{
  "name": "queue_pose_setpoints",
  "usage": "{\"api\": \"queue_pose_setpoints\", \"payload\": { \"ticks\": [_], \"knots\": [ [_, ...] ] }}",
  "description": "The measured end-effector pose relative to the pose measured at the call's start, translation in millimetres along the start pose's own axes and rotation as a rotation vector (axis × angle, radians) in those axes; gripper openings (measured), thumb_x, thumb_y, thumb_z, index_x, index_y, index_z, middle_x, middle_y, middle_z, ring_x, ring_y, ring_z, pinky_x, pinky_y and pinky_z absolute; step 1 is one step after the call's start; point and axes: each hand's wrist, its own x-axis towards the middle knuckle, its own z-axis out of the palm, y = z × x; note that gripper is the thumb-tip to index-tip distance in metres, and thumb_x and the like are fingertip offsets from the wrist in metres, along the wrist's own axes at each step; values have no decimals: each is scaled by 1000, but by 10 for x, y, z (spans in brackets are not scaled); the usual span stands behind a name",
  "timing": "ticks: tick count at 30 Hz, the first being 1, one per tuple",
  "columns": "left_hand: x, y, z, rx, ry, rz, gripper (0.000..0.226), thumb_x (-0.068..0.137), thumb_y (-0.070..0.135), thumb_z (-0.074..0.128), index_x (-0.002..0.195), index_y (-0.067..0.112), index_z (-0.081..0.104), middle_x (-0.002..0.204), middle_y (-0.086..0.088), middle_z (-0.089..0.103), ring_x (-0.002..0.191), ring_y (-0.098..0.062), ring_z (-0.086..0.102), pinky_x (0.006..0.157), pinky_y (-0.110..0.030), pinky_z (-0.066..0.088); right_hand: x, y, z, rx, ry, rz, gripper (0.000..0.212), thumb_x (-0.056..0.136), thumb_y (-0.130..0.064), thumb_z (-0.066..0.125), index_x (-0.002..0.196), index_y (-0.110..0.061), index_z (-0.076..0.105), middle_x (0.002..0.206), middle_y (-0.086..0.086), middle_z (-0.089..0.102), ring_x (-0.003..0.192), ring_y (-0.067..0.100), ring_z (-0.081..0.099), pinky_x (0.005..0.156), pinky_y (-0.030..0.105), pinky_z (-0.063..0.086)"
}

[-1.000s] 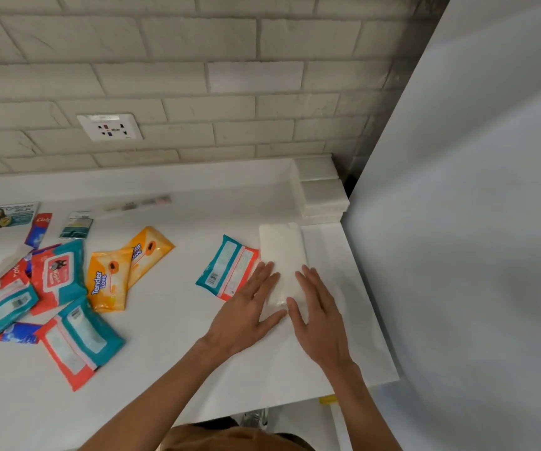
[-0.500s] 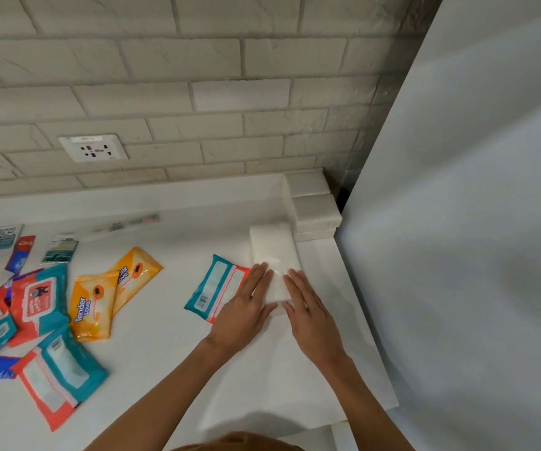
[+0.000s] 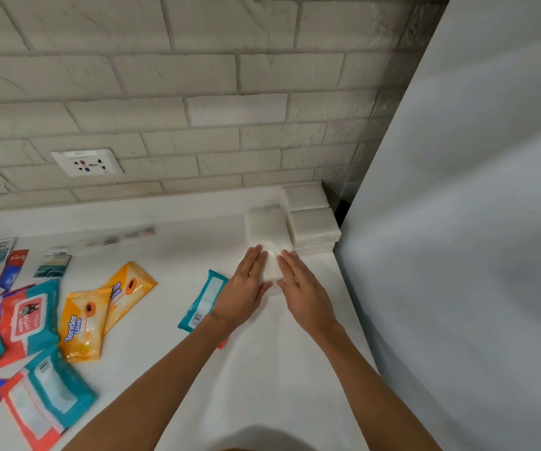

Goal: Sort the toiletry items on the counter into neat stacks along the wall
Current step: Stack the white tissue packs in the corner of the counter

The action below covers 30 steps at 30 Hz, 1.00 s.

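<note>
A white tissue pack lies flat on the white counter, its far end close to the wall and its right side against a stack of white packs in the corner. My left hand and my right hand press on its near end with straight fingers, one on each side. A teal and red wipes pack lies just left of my left hand, partly under my wrist. Two orange wipes packs lie further left.
Several teal and red wipes packs and small sachets are scattered at the left edge. A socket sits in the brick wall. A tall grey panel bounds the counter on the right.
Both hands have slid the white tissue pack away from me toward the wall, until it lies beside the corner stack. The view has shifted closer.
</note>
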Motion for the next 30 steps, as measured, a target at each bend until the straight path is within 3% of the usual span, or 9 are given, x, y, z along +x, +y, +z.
{"api": "queue_pose_setpoints", "payload": {
  "ticks": [7,13,22,30],
  "knots": [
    [287,-15,-72,-14,9,-35,71,107,43,47,164,17,14,172,0,6,158,-20,11,122,-36,29,338,89,29,-61,-41,-17,55,100,-17,71,150,-2,53,156,15,51,144,26,51,115,38,49],
    [506,-8,-125,-22,13,-23,73,103,34,58,162,11,22,171,-7,15,157,-25,19,121,-38,33,510,78,-19,-137,-116,-7,72,83,-9,87,147,-1,56,152,16,55,141,25,55,114,35,49],
    [678,-86,-175,-63,-15,-6,72,102,27,62,160,7,26,170,-10,17,157,-28,18,122,-42,33,661,70,-25,-209,-97,-8,71,80,-7,87,145,0,58,149,17,58,139,27,57,117,33,39],
    [720,-102,-206,-80,-20,6,74,101,25,63,161,8,23,171,-9,13,157,-28,18,120,-45,36,709,140,39,-168,-77,-25,71,81,-6,86,145,0,58,149,18,58,139,28,56,119,35,41]
  ]
}}
